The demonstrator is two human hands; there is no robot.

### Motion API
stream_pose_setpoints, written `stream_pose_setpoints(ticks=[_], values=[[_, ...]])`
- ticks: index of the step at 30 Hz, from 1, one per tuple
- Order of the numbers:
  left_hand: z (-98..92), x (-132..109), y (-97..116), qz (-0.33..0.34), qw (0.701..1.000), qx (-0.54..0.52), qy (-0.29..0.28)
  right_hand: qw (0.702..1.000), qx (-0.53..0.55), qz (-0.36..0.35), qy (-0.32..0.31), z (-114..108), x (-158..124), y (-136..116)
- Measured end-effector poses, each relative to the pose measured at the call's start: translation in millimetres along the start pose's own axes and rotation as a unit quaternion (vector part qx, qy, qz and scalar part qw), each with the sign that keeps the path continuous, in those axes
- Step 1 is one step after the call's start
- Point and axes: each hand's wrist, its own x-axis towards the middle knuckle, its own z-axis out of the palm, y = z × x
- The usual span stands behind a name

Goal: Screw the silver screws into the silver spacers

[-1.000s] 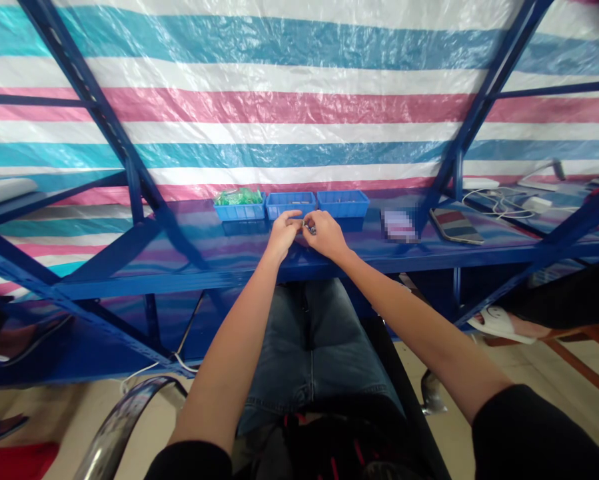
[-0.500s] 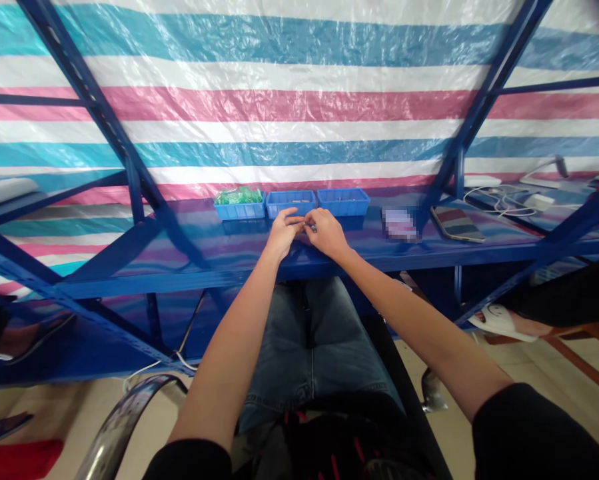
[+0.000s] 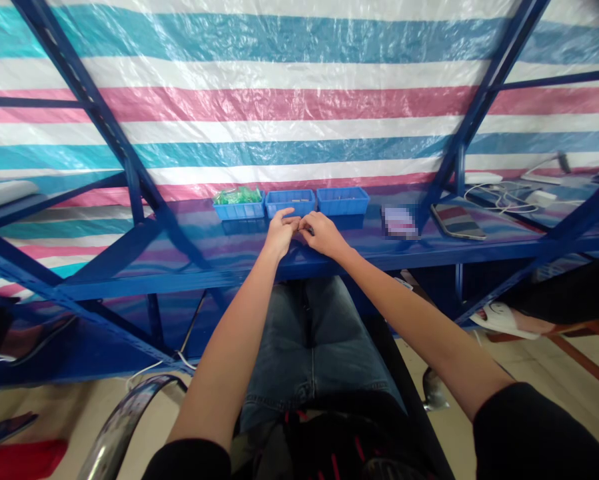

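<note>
My left hand (image 3: 280, 235) and my right hand (image 3: 321, 233) meet at the fingertips above the front part of the blue shelf (image 3: 219, 257). Both are closed in a pinch, and whatever lies between the fingers is too small and hidden to make out. Behind them stand three blue bins in a row: the left bin (image 3: 240, 211) holds green plastic pieces (image 3: 238, 195), the middle bin (image 3: 279, 206) has a few small pieces in it, and the contents of the right bin (image 3: 343, 205) are hard to see.
A blurred-out flat item (image 3: 400, 222) and a phone-like device (image 3: 458, 222) lie to the right, with white cables (image 3: 502, 200) beyond. Blue frame posts slant up on both sides. Another person's foot in a white slipper (image 3: 502, 319) shows at the right.
Both hands have shifted very slightly left. A small dark piece seen at my right fingertips before is now hidden between the fingers.
</note>
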Motion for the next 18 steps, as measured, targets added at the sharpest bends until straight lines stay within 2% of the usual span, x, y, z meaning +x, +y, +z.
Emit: stream_pose_setpoints(ticks=[8,18], values=[[2.9,-2.9,1.2,-0.009,0.999,-0.02,-0.045,0.999,0.0,0.042,0.025,-1.8,0.6,-0.3],[9.4,-4.7,2.5,-0.026,0.998,-0.043,-0.046,0.991,-0.035,0.106,0.069,-6.9,0.5,-3.8]])
